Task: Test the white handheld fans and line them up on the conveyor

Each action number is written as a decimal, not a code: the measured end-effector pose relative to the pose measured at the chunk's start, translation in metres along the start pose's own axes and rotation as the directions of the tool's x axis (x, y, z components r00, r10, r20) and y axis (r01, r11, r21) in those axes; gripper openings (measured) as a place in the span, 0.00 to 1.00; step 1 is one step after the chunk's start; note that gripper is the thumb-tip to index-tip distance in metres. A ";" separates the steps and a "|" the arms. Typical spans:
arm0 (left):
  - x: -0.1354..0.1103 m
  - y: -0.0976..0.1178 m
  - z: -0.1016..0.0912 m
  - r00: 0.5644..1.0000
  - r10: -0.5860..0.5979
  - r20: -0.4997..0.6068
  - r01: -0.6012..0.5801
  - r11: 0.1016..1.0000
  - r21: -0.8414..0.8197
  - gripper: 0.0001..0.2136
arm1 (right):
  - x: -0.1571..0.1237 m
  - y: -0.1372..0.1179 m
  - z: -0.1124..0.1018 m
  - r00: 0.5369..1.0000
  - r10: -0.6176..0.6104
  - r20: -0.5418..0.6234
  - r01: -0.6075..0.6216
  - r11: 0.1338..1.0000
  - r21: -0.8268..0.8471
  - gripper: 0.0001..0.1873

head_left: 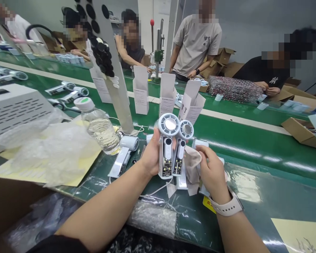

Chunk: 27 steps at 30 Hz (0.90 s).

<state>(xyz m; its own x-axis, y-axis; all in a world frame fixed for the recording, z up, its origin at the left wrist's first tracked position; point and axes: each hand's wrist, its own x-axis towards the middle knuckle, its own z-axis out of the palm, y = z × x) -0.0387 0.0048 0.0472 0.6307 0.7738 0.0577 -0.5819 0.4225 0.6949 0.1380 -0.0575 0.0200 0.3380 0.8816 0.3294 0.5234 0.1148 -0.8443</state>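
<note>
My left hand is wrapped round two light-blue handheld fans, held side by side and upright. The larger-looking fan is nearer the palm, with the other fan close on its right. Both have round silver centres, and the open handle fronts show circuit boards. In my right hand, thumb and fingers pinch a greyish-beige cloth, which hangs down just right of the fans. Another fan lies on the table left of my left hand. More fan parts behind my hands are partly hidden.
A water bottle stands left beside crumpled plastic bags and a grey metal casing. Several white boxes stand on the green conveyor beyond my hands. A metal post rises at left. Co-workers sit and stand across the line.
</note>
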 end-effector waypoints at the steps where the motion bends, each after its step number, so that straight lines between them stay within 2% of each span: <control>1: -0.001 -0.001 0.001 0.999 0.032 -0.007 -0.032 0.999 0.015 0.31 | -0.002 -0.001 0.003 1.000 -0.009 0.000 0.009 0.996 0.092 0.15; 3: -0.005 -0.007 0.002 0.997 0.072 0.005 -0.072 0.993 0.093 0.28 | -0.007 -0.005 0.006 0.996 -0.018 0.092 -0.015 0.938 0.347 0.20; 5: -0.011 -0.012 0.003 0.995 0.086 0.042 -0.094 0.963 0.254 0.25 | -0.011 -0.010 0.006 0.955 -0.047 0.292 -0.124 0.832 0.541 0.28; 7: -0.015 -0.014 0.003 0.994 0.080 0.079 -0.106 0.901 0.420 0.25 | -0.010 -0.013 0.000 0.889 -0.076 0.451 -0.220 0.793 0.568 0.31; 9: -0.015 -0.013 0.001 0.992 0.101 0.079 -0.127 0.849 0.512 0.25 | -0.006 -0.014 -0.009 0.868 -0.057 0.494 -0.244 0.816 0.523 0.28; 11: -0.009 -0.011 -0.003 0.989 0.148 0.026 -0.140 0.839 0.527 0.24 | -0.001 -0.012 -0.018 0.878 -0.022 0.477 -0.254 0.824 0.506 0.26; 14: 0.003 -0.007 -0.009 0.964 0.222 -0.146 -0.138 0.889 0.436 0.22 | 0.006 -0.005 -0.023 0.882 0.045 0.469 -0.319 0.788 0.526 0.29; 17: 0.010 -0.004 -0.010 0.951 0.152 -0.270 -0.084 0.965 0.246 0.22 | 0.007 0.002 -0.018 0.871 0.134 0.473 -0.405 0.742 0.535 0.27; 19: 0.009 -0.004 -0.007 0.963 0.056 -0.263 -0.019 0.990 0.140 0.22 | 0.007 0.005 -0.014 0.900 0.158 0.407 -0.378 0.748 0.546 0.24; 21: 0.006 -0.005 -0.004 0.978 0.007 -0.206 0.015 0.994 0.105 0.24 | 0.007 0.007 -0.013 0.949 0.135 0.286 -0.268 0.822 0.503 0.22; 23: 0.002 -0.006 -0.001 0.989 0.004 -0.151 0.014 0.993 0.119 0.26 | 0.008 0.007 -0.014 0.979 0.091 0.183 -0.158 0.906 0.394 0.21; 25: 0.000 -0.007 0.000 0.994 0.005 -0.114 0.012 0.990 0.141 0.26 | 0.009 0.008 -0.017 0.988 0.062 0.143 -0.103 0.947 0.303 0.20; 27: 0.000 -0.008 0.000 0.995 -0.001 -0.099 0.016 0.989 0.150 0.25 | 0.009 0.009 -0.017 0.988 0.033 0.153 -0.076 0.955 0.285 0.20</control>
<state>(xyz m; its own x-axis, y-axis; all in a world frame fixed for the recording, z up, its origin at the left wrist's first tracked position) -0.0340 0.0011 0.0419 0.5769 0.8167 -0.0143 -0.4882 0.3588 0.7955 0.1587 -0.0562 0.0223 0.2311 0.9446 0.2329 0.2514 0.1733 -0.9522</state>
